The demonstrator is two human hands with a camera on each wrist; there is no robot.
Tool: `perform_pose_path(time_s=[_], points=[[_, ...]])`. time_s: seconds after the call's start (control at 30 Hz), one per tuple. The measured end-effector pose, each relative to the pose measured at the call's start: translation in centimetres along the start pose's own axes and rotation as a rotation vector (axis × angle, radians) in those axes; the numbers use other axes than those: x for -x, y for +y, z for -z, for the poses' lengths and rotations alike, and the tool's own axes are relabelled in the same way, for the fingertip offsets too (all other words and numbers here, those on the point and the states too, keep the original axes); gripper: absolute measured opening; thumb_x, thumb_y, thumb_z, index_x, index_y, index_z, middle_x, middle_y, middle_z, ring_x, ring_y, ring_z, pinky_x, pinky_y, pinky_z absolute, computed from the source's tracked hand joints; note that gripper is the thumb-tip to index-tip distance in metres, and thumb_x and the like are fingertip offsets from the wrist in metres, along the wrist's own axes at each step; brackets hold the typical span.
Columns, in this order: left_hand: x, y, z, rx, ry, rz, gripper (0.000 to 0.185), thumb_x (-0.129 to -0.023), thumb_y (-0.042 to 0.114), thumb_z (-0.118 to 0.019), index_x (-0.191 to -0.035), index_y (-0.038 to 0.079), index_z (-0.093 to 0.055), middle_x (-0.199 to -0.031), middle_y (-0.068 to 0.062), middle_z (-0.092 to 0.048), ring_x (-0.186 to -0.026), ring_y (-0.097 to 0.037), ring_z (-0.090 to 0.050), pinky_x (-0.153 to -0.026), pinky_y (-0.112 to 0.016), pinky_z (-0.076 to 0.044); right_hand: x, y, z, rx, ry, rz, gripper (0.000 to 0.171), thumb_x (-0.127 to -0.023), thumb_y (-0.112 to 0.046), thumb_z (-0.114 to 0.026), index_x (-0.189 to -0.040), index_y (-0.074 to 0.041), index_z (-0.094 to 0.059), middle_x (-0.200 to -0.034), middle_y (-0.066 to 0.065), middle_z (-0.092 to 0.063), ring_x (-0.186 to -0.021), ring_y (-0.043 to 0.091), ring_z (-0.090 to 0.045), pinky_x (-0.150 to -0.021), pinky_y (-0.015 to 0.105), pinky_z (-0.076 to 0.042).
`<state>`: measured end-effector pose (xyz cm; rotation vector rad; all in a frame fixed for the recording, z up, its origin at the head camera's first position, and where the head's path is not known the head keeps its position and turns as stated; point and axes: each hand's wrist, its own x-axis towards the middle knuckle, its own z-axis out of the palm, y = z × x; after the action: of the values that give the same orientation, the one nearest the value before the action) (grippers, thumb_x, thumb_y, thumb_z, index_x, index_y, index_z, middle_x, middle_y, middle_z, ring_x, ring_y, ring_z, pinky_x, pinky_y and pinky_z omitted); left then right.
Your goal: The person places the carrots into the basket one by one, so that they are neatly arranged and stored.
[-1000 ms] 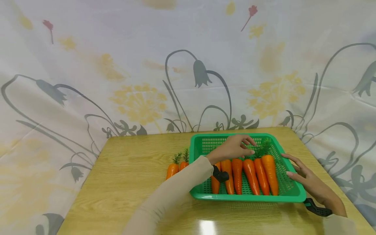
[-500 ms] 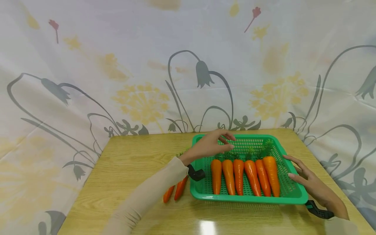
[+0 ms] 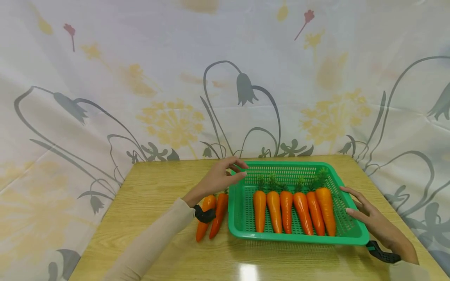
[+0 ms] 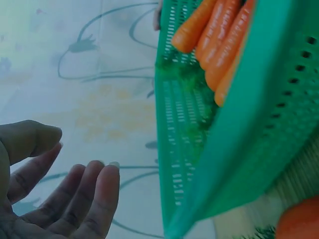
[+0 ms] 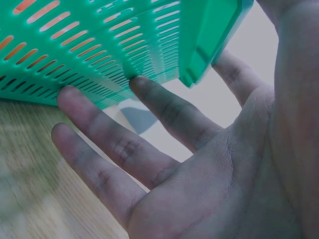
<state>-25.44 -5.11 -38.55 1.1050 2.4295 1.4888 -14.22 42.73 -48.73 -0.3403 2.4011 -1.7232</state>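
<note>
head: my left hand (image 3: 219,178) is hovering, fingers loosely apart, over two carrots (image 3: 212,212) lying on the bench (image 3: 154,203) beside the green basket (image 3: 246,230) | left wrist: fingers (image 4: 94,191) are holding nothing; carrots are looking stiff, light, slick, so I'm judging mid-body best | right wrist: my right hand's fingers (image 5: 149,99) are lying straight against the basket wall (image 5: 99,55)

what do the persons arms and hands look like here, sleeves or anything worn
Both hands are bare, no gloves or rings visible. The left hand comes out of a long beige sleeve with a black strap at the wrist. The right hand has a black wrist strap too, and a pale cuff shows behind it.
</note>
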Motion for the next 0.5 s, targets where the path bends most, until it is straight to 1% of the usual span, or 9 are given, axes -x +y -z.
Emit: perform_pose_path(time_s=[0.1,0.27,0.4,0.5], points=[[1.1,-0.8,0.6,0.002,0.019,-0.002,0.023,-0.104,0.022,-0.066,-0.124,0.012,-0.066,-0.128,-0.009,-0.065,-0.105,-0.019,-0.065,-0.074,-0.036,-0.059,0.0,0.0,0.0,-0.001,-0.001,-0.002,0.066,-0.112,-0.011,-0.041,-0.167,-0.028,-0.01,-0.168,-0.017,0.006,-0.142,0.062,0.02,-0.092,0.091,-0.006],[2.6,-2.0,1.4,-0.009,0.049,-0.007,0.024,-0.103,0.018,-0.066,-0.124,0.007,-0.066,-0.126,-0.013,-0.065,-0.104,-0.023,-0.065,-0.073,-0.036,-0.06,0.0,0.0,0.1,-0.011,-0.003,-0.004,0.066,-0.112,-0.011,-0.041,-0.167,-0.028,-0.01,-0.168,-0.017,0.007,-0.142,0.061,0.022,-0.092,0.091,-0.004],[3.6,-2.6,1.9,-0.017,0.069,0.029,0.023,-0.103,0.019,-0.066,-0.123,0.007,-0.067,-0.126,-0.014,-0.065,-0.103,-0.024,-0.065,-0.072,-0.036,-0.06,0.0,0.0,0.1,-0.012,-0.002,-0.004,0.066,-0.112,-0.011,-0.041,-0.167,-0.028,-0.01,-0.168,-0.017,0.007,-0.142,0.061,0.022,-0.092,0.091,-0.004],[4.4,-3.0,2.3,-0.031,0.082,0.071,0.021,-0.103,0.02,-0.067,-0.122,0.012,-0.068,-0.126,-0.013,-0.065,-0.103,-0.023,-0.065,-0.071,-0.035,-0.059,0.0,0.1,0.0,-0.011,-0.004,-0.005,0.066,-0.112,-0.012,-0.041,-0.167,-0.029,-0.01,-0.168,-0.018,0.007,-0.142,0.061,0.022,-0.092,0.091,-0.004]])
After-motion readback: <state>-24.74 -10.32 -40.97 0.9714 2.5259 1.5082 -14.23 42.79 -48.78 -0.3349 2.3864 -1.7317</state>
